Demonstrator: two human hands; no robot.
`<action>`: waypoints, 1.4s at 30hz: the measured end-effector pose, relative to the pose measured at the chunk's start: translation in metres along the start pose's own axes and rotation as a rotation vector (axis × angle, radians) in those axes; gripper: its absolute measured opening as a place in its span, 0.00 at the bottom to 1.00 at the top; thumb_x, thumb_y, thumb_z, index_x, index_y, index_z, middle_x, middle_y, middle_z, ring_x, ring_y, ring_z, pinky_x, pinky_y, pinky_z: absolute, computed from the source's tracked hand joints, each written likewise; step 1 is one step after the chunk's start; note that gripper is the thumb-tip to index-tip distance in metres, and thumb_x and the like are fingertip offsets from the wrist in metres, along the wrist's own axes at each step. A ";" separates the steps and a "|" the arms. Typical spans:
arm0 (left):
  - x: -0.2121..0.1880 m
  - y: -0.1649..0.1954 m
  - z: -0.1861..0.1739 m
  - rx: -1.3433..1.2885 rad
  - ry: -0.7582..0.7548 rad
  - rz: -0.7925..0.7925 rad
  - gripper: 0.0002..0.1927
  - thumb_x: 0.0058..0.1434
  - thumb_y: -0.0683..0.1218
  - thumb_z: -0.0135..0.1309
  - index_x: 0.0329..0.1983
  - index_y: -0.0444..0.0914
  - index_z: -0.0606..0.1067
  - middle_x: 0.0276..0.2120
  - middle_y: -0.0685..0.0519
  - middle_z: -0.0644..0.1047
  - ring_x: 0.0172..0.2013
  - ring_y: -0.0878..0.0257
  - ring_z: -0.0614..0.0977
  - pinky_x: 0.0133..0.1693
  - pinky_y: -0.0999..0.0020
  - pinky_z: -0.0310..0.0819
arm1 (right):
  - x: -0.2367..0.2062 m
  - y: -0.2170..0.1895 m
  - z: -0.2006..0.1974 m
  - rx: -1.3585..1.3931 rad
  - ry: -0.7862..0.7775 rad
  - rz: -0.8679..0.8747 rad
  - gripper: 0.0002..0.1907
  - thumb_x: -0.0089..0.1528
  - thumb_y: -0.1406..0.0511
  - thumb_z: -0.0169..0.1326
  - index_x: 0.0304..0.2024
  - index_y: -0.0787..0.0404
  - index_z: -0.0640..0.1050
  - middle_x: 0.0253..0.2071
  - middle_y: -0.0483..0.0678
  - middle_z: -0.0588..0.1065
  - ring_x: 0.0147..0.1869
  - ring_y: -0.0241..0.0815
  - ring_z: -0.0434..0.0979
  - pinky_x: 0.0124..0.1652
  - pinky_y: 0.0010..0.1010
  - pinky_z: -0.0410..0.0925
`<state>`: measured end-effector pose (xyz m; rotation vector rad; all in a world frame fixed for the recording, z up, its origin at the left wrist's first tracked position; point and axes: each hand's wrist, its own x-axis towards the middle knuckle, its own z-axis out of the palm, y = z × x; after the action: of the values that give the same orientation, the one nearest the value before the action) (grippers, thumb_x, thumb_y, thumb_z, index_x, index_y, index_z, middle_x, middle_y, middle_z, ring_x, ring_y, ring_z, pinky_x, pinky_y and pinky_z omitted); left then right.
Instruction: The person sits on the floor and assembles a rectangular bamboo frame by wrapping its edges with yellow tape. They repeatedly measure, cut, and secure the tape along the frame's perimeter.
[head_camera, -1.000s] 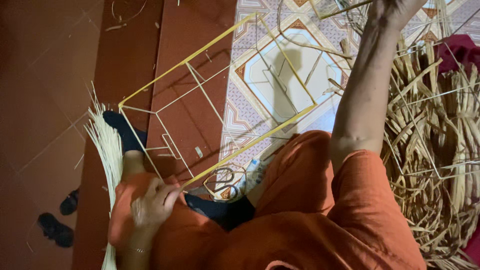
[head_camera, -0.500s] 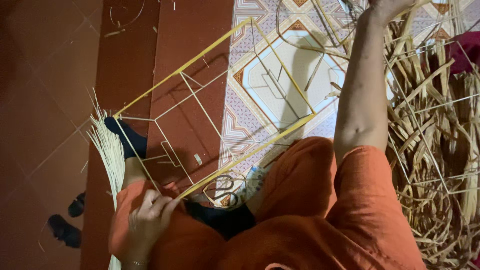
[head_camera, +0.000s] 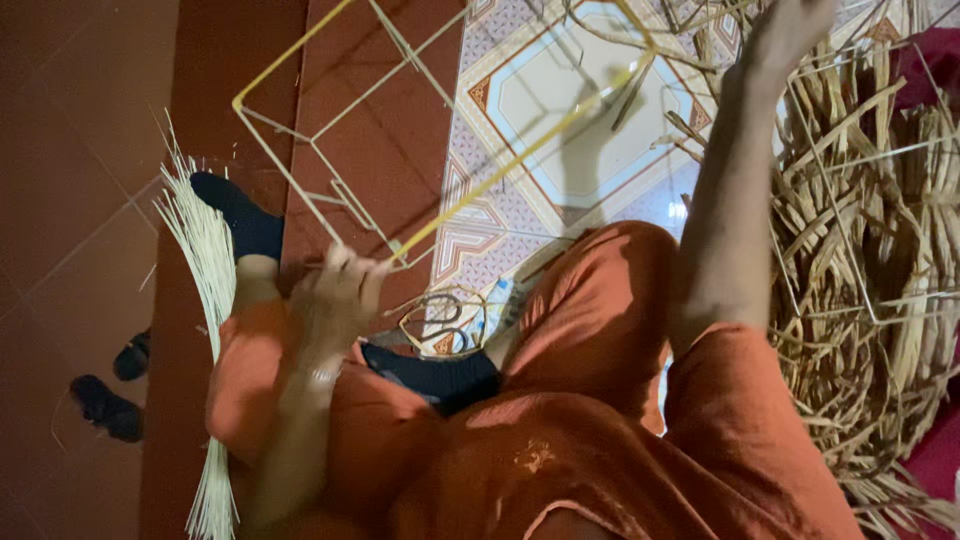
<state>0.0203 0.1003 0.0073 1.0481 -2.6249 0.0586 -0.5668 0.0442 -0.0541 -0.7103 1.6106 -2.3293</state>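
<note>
My left hand (head_camera: 335, 295) is shut on the near corner of a thin wire box frame (head_camera: 310, 150), just above my orange-clad knee. One edge of the frame (head_camera: 520, 155) is wrapped in yellow strip and slants up to the right. At the top right, my right hand (head_camera: 790, 30) is stretched out over a pile of dried straw strips (head_camera: 880, 250). Its fingers sit at the picture's edge, and its grip is unclear. A flat bundle of pale thin strips (head_camera: 200, 260) lies under my left leg.
Scissors with looped handles (head_camera: 440, 320) lie on the floor between my legs, beside my black-socked feet (head_camera: 245, 220). A pair of dark sandals (head_camera: 110, 395) rests on the red tiles at the left. Patterned tiles (head_camera: 570, 110) lie under the frame. More bare wire (head_camera: 830, 200) sticks out of the straw pile.
The wire frame has swung up and away, its near corner rising with my left hand. My right hand has come further into view above the straw pile.
</note>
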 end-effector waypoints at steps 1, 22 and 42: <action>0.005 0.002 0.002 -0.064 0.002 -0.028 0.05 0.65 0.48 0.60 0.32 0.46 0.80 0.31 0.54 0.74 0.31 0.58 0.79 0.29 0.60 0.75 | -0.024 0.002 -0.001 0.066 -0.088 0.076 0.13 0.68 0.62 0.61 0.33 0.61 0.74 0.26 0.49 0.73 0.24 0.38 0.74 0.27 0.31 0.75; 0.028 0.017 0.004 -0.111 0.007 -0.097 0.13 0.63 0.51 0.64 0.26 0.42 0.77 0.31 0.52 0.73 0.24 0.51 0.79 0.27 0.56 0.75 | -0.166 0.007 0.072 0.131 -0.294 0.529 0.13 0.64 0.62 0.63 0.40 0.67 0.78 0.33 0.56 0.83 0.28 0.40 0.84 0.30 0.32 0.81; 0.026 0.020 0.005 -0.122 0.094 -0.128 0.13 0.61 0.50 0.68 0.26 0.43 0.78 0.30 0.53 0.71 0.24 0.54 0.78 0.25 0.57 0.71 | -0.192 0.009 0.079 0.423 -0.529 0.709 0.16 0.59 0.66 0.61 0.48 0.62 0.78 0.39 0.52 0.82 0.43 0.46 0.83 0.47 0.40 0.79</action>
<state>-0.0124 0.0967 0.0117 1.1388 -2.4392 -0.0776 -0.3626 0.0616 -0.0904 -0.4852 0.8895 -1.6805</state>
